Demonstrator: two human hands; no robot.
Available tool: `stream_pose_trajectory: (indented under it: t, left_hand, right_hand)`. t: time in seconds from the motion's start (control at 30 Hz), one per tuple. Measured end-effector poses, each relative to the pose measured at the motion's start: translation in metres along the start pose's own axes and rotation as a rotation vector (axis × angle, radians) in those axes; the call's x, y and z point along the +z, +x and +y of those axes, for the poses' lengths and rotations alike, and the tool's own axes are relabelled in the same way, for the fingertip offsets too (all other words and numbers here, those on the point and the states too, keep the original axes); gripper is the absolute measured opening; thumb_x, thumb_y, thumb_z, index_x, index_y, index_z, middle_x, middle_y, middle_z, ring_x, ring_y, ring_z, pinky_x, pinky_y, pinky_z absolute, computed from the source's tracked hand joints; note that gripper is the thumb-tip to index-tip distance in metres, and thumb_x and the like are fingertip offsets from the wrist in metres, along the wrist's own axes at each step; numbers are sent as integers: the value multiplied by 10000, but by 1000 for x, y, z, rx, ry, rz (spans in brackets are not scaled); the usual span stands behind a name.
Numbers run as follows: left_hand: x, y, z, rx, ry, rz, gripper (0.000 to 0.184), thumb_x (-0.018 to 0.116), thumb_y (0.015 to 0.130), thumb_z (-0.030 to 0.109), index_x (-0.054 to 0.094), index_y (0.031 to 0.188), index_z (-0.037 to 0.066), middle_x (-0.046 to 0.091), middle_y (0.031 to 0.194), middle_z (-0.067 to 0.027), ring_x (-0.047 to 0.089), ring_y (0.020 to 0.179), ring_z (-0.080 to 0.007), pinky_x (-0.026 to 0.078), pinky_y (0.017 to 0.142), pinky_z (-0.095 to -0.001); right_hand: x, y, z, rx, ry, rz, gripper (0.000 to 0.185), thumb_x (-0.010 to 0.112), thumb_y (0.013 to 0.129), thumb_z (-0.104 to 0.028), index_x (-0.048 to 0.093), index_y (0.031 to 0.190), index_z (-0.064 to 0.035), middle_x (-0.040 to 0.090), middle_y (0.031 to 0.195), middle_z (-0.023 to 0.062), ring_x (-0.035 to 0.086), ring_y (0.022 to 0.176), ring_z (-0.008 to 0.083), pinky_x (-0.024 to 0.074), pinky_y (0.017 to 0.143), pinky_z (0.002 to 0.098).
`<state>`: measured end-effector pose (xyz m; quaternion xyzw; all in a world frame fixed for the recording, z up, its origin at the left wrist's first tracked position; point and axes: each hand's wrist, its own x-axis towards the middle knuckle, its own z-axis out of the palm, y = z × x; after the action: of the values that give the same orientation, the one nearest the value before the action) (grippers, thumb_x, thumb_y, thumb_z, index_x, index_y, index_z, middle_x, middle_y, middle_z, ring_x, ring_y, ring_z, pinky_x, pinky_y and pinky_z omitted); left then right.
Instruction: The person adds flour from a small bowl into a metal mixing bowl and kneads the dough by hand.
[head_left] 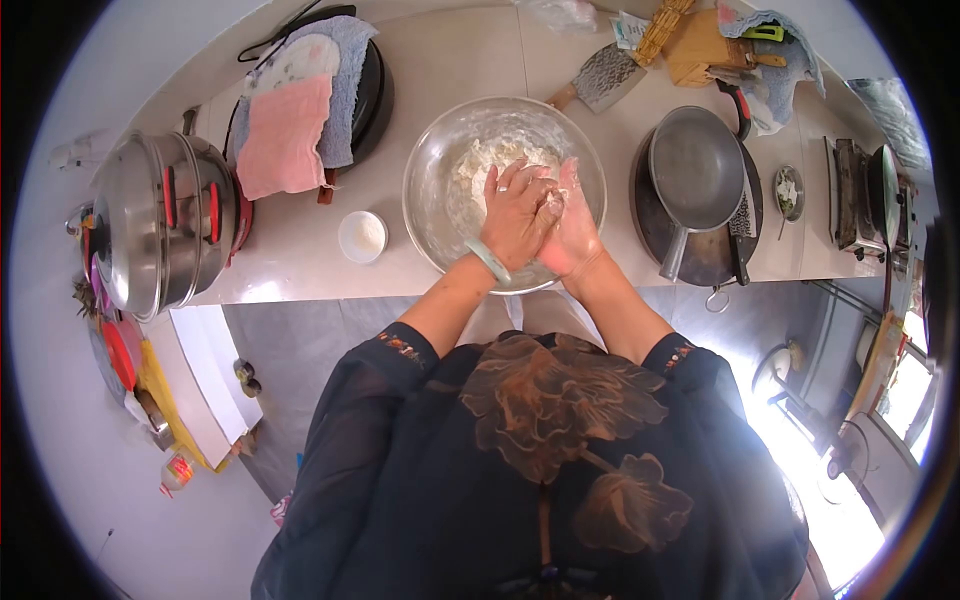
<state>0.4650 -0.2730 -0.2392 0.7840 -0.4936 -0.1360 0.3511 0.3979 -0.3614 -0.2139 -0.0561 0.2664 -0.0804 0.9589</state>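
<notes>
A large metal bowl (425, 215) stands at the counter's front edge, with pale, crumbly dough (480, 165) inside. Over the bowl, my left hand (518, 215) wears a light bangle at the wrist and lies against the palm of my right hand (572, 225). The left fingers are bent and smeared with dough, and some of them press on the right hand. My right hand is turned palm up with its fingers stretched out. No lump of dough can be made out between the two hands.
Left of the bowl are a small white bowl (363, 237), cloths (285, 135) over a dark pan, and a steel steamer (140, 225). To the right, a grey pan (697, 165) rests on a dark round board beside a cleaver. A spoon dish (789, 192) and stove (850, 195) stand farther right.
</notes>
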Motion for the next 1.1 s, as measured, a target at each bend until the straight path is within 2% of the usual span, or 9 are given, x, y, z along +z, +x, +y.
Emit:
stream_pose_trajectory:
  t: [0.27,0.37,0.43,0.5,0.6,0.7,0.9,1.0,1.1]
  left_hand:
    - [9,19,-12,-383,98,-226,448,436,934,289,482,1316,59,559,1266,-186,454,1242,-401,208,1100,-522]
    - [-11,26,-29,-536,-384,-167,428,474,913,193,471,1316,48,580,1211,-196,556,1110,-377,342,1033,-477]
    - [6,17,-42,-422,-473,136,335,502,901,94,544,1223,10,650,1041,-193,625,985,-339,469,889,-416]
    - [3,10,-46,-233,-317,215,287,511,915,92,581,1176,-5,673,965,-189,637,961,-328,498,835,-394]
    - [-18,9,-14,-615,-684,81,260,512,957,159,621,1129,-3,687,930,-174,646,940,-317,495,833,-390]
    - [-28,12,3,-728,-864,-2,368,457,1000,295,628,1140,1,685,976,-174,656,914,-306,501,809,-381]
    - [3,3,11,-537,-690,179,633,336,1004,463,457,1347,-56,498,1352,-220,446,1286,-258,318,1081,-332]
    - [0,-7,23,-544,-759,118,620,346,1006,425,384,1386,-63,421,1413,-221,364,1343,-263,256,1113,-333]
    - [-5,-12,32,-538,-826,54,621,356,1009,387,312,1425,-71,344,1474,-222,282,1399,-268,193,1145,-334]
  right_hand:
    - [-4,-7,5,70,-193,-3,775,301,923,-681,455,1305,-24,506,1290,104,454,1229,254,330,1081,406]
    - [-13,-12,1,105,-292,-76,848,284,924,-687,287,1420,1,360,1429,156,342,1330,289,277,1104,437]
    - [-24,-8,-3,112,-326,-73,879,294,931,-674,220,1465,19,299,1491,186,298,1371,308,266,1104,451]
    - [-29,0,-6,104,-314,30,851,316,944,-647,250,1446,37,337,1456,195,328,1344,315,283,1091,454]
    - [-35,10,-4,72,-394,62,789,367,957,-603,286,1435,19,406,1377,188,380,1287,305,303,1077,451]
    - [-23,12,2,28,-430,83,720,417,957,-571,350,1402,-9,450,1312,154,424,1227,274,322,1059,438]
    - [4,10,26,23,-501,269,613,447,971,-516,412,1350,-35,507,1250,110,465,1179,235,391,989,433]
    - [-44,38,31,-67,-485,226,614,464,972,-494,385,1367,-31,527,1216,108,490,1145,235,413,954,418]
    - [11,31,15,2,-613,447,611,475,971,-482,382,1366,-26,528,1202,107,512,1107,239,410,944,408]
